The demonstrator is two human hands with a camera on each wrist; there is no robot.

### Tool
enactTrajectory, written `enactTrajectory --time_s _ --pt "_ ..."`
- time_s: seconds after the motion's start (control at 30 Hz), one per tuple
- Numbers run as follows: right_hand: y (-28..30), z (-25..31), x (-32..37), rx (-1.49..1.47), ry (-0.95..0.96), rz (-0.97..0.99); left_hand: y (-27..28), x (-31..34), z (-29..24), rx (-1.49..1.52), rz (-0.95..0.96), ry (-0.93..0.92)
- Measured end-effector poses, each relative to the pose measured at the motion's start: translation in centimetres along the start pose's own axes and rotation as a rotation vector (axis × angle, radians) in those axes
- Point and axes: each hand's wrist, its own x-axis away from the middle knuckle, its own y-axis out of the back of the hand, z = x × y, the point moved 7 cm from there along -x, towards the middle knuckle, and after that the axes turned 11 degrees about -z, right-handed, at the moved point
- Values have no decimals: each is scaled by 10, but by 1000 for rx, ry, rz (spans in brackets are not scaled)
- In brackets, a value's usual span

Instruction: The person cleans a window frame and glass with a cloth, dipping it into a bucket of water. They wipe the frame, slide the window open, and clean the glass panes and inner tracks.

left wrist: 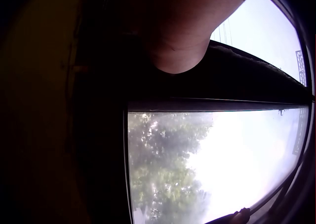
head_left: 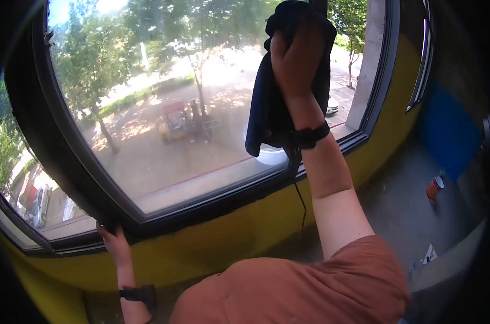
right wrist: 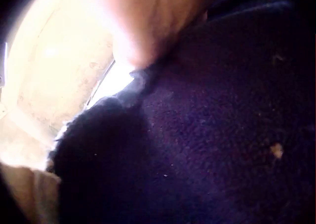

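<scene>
A dark blue cloth (head_left: pixel 264 102) hangs from my right hand (head_left: pixel 298 59), whose fingers grip it near the right side of the window pane (head_left: pixel 148 156). In the right wrist view the cloth (right wrist: pixel 197 135) fills most of the picture, with part of the hand (right wrist: pixel 148 26) above it. At the lower left of the head view, my left hand (head_left: pixel 115 243) rests on the dark window frame (head_left: pixel 131 218), its fingertips partly hidden in shadow. The left wrist view shows part of that hand (left wrist: pixel 180 46) against the dark frame.
A whitish round object (head_left: pixel 272 155) shows behind the cloth's lower edge. Below the sill is a yellow wall (head_left: pixel 223 232), with a thin cable (head_left: pixel 303 208) hanging down. An orange can (head_left: pixel 434 188) stands on the floor at right, near a blue panel (head_left: pixel 450 129). Trees and vehicles show outside.
</scene>
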Motion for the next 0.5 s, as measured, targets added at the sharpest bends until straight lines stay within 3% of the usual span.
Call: enactTrajectory --time_s 0.17,0.3,0.43,0.47,0.5 --pt "59 53 96 30 -268 183 -1 -3 2 -16 6 -35" --pt "90 147 142 -163 -314 474 0 -5 -3 -60 -18 -20" --pt "109 236 176 -587 165 807 3 -12 0 -17 17 -13" --pt "112 242 169 -609 206 683 3 -12 -1 -17 25 -20" --pt "112 238 168 -604 198 685 4 -13 -2 -13 22 -27"
